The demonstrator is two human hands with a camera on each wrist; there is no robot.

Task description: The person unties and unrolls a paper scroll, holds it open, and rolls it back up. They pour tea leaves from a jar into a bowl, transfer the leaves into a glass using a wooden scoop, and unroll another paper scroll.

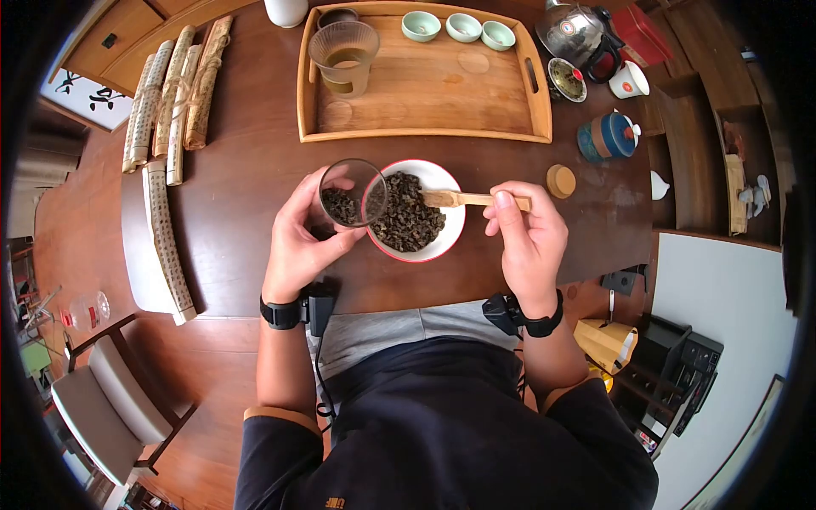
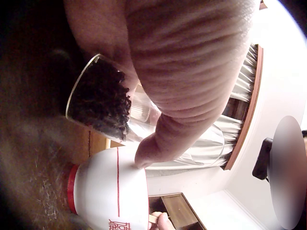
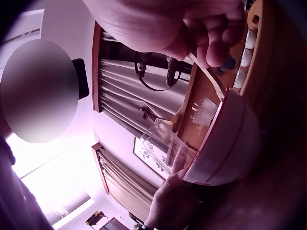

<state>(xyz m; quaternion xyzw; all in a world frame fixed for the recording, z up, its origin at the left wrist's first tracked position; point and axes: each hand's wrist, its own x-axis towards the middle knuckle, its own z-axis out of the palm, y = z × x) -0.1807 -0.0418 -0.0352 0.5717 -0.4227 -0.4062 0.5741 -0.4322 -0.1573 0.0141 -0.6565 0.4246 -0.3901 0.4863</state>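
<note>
My left hand (image 1: 299, 238) grips a clear glass (image 1: 354, 223) with dark tea leaves inside, tilted with its mouth close to the left rim of a white bowl (image 1: 450, 189). In the left wrist view, tea leaves (image 2: 98, 103) fill the lower part of the glass, and the thumb reaches the side of the bowl (image 2: 103, 184). Rolled tea leaves (image 1: 410, 223) lie heaped in the red-rimmed bowl. Between thumb and fingers, my right hand (image 1: 531, 242) pinches a wooden tea scoop (image 1: 442, 198), whose broad end sits over the leaves.
Behind the bowl stands a wooden tray (image 1: 425, 134) carrying a ribbed glass pitcher (image 1: 344, 55) and small green cups (image 1: 463, 27). To the right are a round wooden lid (image 1: 561, 181), a blue jar (image 1: 608, 136) and a metal kettle (image 1: 574, 30). Bamboo scrolls (image 1: 170, 246) lie at left.
</note>
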